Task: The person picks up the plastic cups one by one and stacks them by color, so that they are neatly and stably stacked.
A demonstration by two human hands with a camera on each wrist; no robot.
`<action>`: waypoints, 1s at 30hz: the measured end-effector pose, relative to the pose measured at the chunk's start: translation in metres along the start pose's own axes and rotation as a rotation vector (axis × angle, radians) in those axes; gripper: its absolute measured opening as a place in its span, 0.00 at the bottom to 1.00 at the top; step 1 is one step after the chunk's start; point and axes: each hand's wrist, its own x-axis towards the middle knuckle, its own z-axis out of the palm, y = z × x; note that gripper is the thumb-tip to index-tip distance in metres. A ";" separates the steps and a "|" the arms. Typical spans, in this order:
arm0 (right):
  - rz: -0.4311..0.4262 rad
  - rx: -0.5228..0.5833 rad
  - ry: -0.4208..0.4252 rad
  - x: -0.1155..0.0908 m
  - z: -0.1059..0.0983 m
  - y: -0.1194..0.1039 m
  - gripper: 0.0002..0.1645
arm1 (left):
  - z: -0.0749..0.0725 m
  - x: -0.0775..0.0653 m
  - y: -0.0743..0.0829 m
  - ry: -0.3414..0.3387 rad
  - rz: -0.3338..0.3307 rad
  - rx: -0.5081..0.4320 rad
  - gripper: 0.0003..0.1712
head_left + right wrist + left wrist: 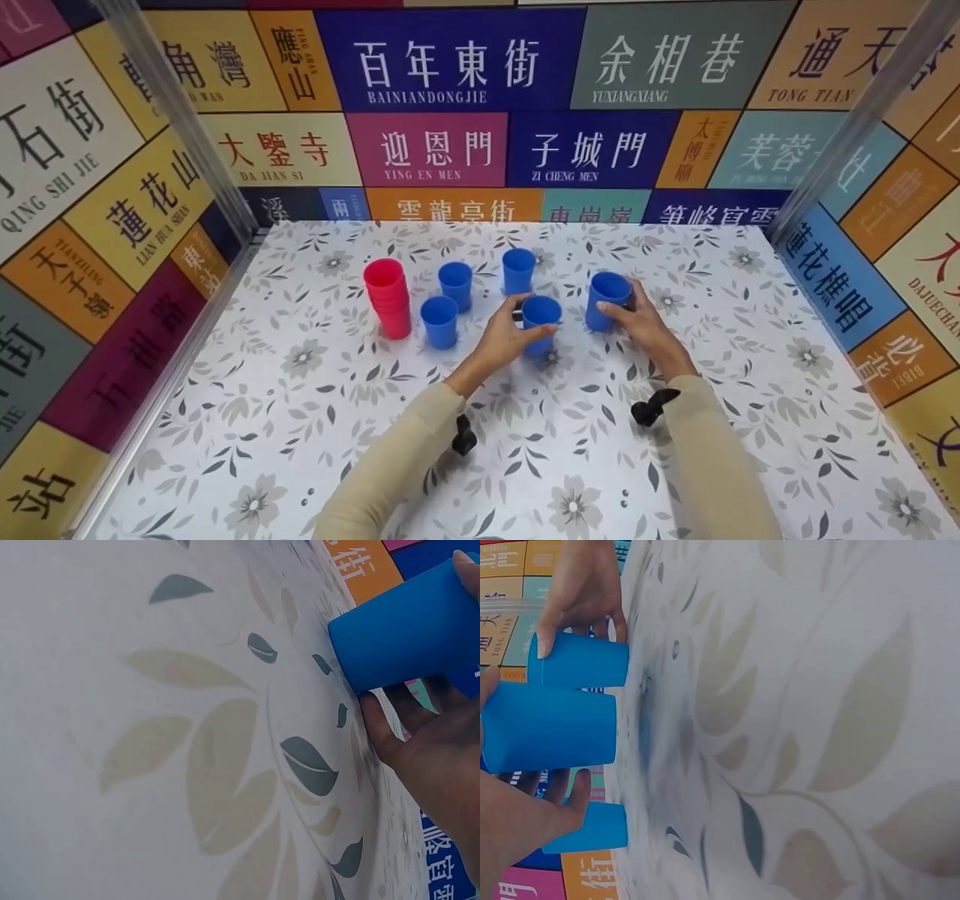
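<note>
My left hand [504,335] grips a blue cup [541,313] with its mouth up, thumb on the near side and fingers round the back. In the left wrist view that cup [551,727] looks slightly off the tabletop. To the right, my right hand [646,322] holds another blue cup [609,300] upright, thumb near its rim. The right wrist view has this cup [409,630] with its base at the cloth. Behind the left hand stands a blue cup [518,271]. Two more blue cups, one at the back [455,285] and one nearer [439,322], stand to the left.
A stack of red cups [387,298] stands at the left of the blue ones. Underneath is a white cloth with grey leaves and flowers [300,435]. Panels with coloured street-name signs [450,60] enclose the back and both sides.
</note>
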 end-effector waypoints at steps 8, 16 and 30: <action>0.000 -0.026 0.007 0.000 0.000 0.002 0.56 | 0.007 0.009 0.023 0.004 -0.002 0.008 0.43; 0.043 -0.033 -0.003 0.001 0.002 0.001 0.60 | 0.013 0.021 0.048 0.002 0.055 0.041 0.44; 0.057 -0.009 -0.046 -0.003 0.000 -0.009 0.59 | 0.029 0.036 0.081 0.063 0.072 0.101 0.43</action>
